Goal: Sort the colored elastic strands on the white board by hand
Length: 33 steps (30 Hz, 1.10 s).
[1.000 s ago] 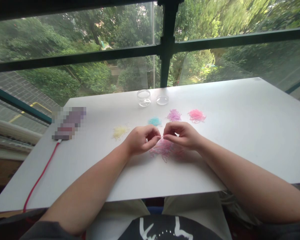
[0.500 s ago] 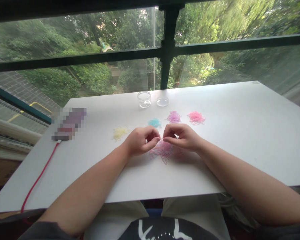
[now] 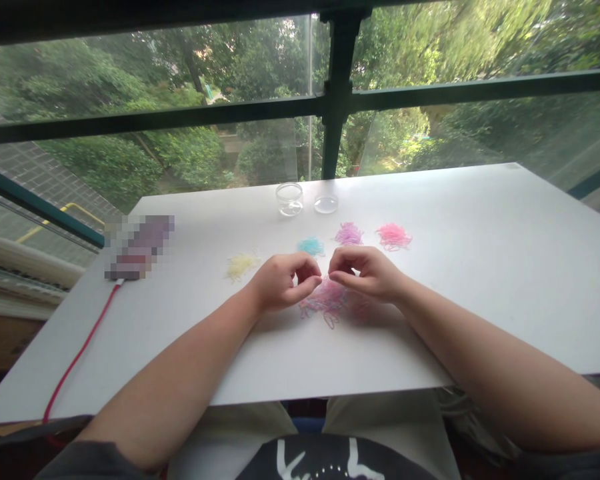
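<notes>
Above a mixed pile of thin pink and bluish bands, my left hand pinches thumb and forefinger together. My right hand faces it from the right, also pinched, with a small gap between the two hands. Whatever either pinch holds is too small to make out. Beyond the hands lie a blue pile, a purple pile and a pink pile. A pale yellow pile is left of my left hand.
A clear round jar and a clear lid stand near the back edge of the white table. At the left lies a blurred-out device with a red cable. Windows rise behind the table.
The fingertips of my two hands have moved slightly apart, my right hand a little to the right. The piles look the same.
</notes>
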Each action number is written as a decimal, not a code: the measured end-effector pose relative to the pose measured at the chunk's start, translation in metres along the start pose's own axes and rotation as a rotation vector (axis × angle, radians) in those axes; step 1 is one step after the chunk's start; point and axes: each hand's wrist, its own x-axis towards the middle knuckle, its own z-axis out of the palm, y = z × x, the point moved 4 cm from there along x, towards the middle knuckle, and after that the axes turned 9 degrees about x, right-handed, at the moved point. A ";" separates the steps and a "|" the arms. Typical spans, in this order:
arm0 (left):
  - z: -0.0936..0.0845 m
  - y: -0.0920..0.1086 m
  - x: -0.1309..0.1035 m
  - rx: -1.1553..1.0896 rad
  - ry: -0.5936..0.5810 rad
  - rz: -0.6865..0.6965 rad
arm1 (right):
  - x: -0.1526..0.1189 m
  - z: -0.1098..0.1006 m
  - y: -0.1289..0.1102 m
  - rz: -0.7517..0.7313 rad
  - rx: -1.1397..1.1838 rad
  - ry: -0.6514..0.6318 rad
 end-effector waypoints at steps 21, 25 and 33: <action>-0.001 0.000 0.001 0.048 0.016 0.056 | -0.001 0.000 -0.001 0.002 -0.011 0.025; -0.001 0.001 0.002 0.053 0.030 0.052 | -0.001 0.001 -0.002 0.003 -0.010 0.026; -0.002 0.002 0.002 0.045 0.039 0.055 | -0.001 0.002 -0.001 0.025 -0.022 0.020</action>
